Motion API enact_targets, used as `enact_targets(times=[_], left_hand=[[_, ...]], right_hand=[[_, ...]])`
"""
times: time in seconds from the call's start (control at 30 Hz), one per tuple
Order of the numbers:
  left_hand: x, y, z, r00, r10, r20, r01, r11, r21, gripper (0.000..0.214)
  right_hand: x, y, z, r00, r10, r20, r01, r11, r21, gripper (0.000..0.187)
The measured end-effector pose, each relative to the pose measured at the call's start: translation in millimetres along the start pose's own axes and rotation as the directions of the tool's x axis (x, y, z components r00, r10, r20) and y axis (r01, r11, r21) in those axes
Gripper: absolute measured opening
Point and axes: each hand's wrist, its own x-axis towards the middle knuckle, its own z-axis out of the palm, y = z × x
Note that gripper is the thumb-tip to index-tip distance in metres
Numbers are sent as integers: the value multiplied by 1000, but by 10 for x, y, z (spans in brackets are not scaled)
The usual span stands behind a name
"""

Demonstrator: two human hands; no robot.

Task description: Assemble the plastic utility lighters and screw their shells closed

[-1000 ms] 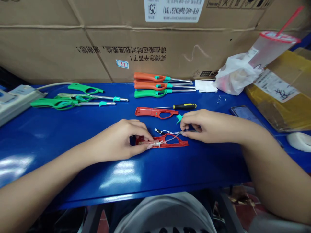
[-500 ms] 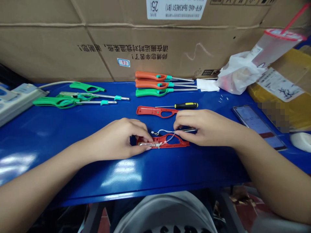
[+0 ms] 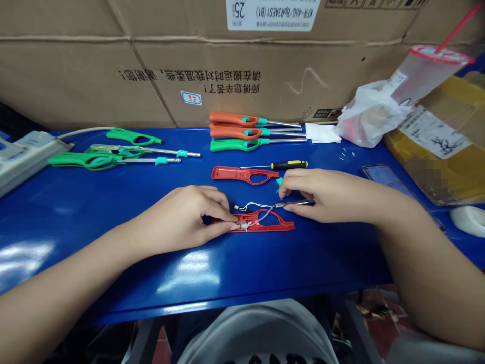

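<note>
The left hand (image 3: 197,215) pinches the gas reservoir (image 3: 243,225) between thumb and fingers, inside a red lighter half-shell (image 3: 275,227) lying on the blue counter (image 3: 273,263). The right hand (image 3: 312,194) curls about a metal tube (image 3: 295,202); whether it grips it, I cannot tell. A thin hose (image 3: 261,219) links reservoir and tube. Beyond lie another red half-shell (image 3: 231,173) and a screwdriver (image 3: 290,165).

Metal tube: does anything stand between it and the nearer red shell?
The thumb of the right hand lies between the metal tube and the nearer red shell; a clear hose bridges them. No loose object shows there.
</note>
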Motion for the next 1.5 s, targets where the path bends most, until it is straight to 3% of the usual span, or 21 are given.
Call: enact_targets(times=[0.2, 0.43, 0.73, 1.07, 1.3, 1.5], left_hand=[[-14, -11, 16, 1000, 17, -25, -13, 991, 134, 22], [-12, -65, -2, 999, 7, -39, 0, 984, 175, 22], [-22, -91, -9, 999, 19, -44, -12, 986, 166, 21], [0, -113, -7, 998, 35, -51, -28, 990, 135, 20], [1, -101, -30, 996, 74, -49, -64, 982, 178, 20], [-18, -91, -32, 994, 99, -35, -86, 959, 271, 24]], right_hand=[[44, 15, 40, 1000, 12, 27, -13, 1000, 15, 12], [43, -6, 3, 998, 10, -65, -8, 1000, 21, 16], [-10, -69, -72, 995, 4, 100, -9, 999, 48, 16], [12, -102, -42, 994, 6, 107, -5, 1000, -8, 20], [-26, -122, -40, 997, 56, 54, -52, 996, -70, 13], [38, -222, 50, 985, -92, -143, 99, 994, 39, 9]])
